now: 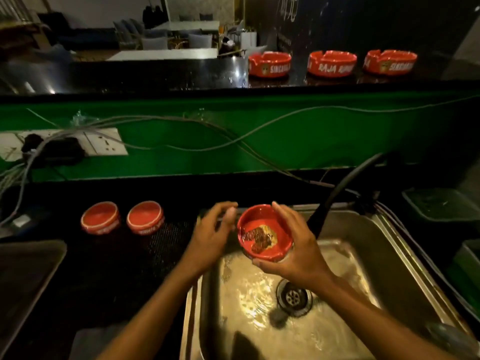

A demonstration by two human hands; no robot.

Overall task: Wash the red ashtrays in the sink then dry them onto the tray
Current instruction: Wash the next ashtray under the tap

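My right hand [293, 253] holds a red ashtray [262, 231] tilted over the steel sink [368, 250]; a brown and yellow patch shows inside it. Just left of the ashtray hovers my left hand [210, 237], fingers apart and empty, its fingertips near the rim. Two more red ashtrays [100, 216] [145, 216] lie upside down on the black mat left of the sink. On the upper counter stand three upright red ashtrays [269, 64] [332, 63] [389, 61]. A metal tray [31, 271] lies at the far left edge.
A black faucet [335, 193] arches over the sink from the right, and water covers the basin around the drain [294, 297]. Cables run along the green wall [285, 136] to a socket strip [59, 145]. Dark bins [436, 206] sit at the right.
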